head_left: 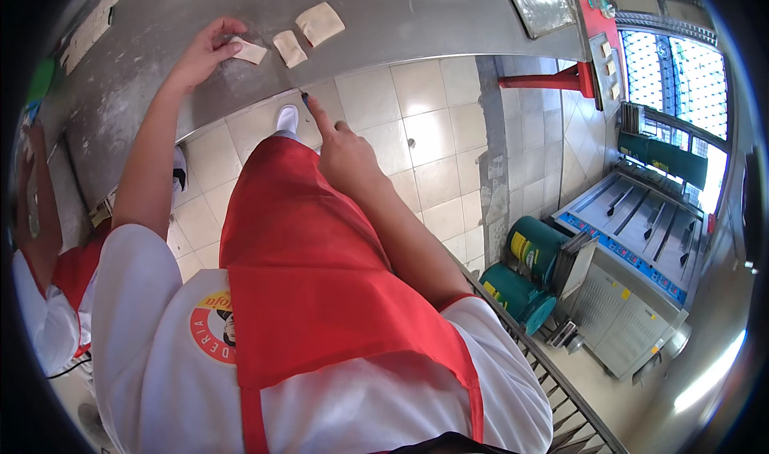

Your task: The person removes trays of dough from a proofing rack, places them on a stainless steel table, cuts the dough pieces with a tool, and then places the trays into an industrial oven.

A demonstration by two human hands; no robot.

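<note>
Left hand (200,53) on the metal tabletop (400,13); fingers (232,47) pinch the near corner of a small dough piece (251,51). Two more dough pieces (290,48) (320,23) lie just right of those fingers. Right hand (344,153) off the tabletop, index extended, other fingers curled, grasping nothing. Two green canisters (535,246) stand on the floor far right; contents not visible.

Body, as seen from above: I wear a white short-sleeved shirt (136,310); the sleeve hems carry a thin red trim. Over it, a plain red apron (304,270) with a red strap running down the lower front. A round red, yellow and white badge (213,324) sits on the shirt's left chest. Forearms bare. White shoes (287,118) below.
</note>
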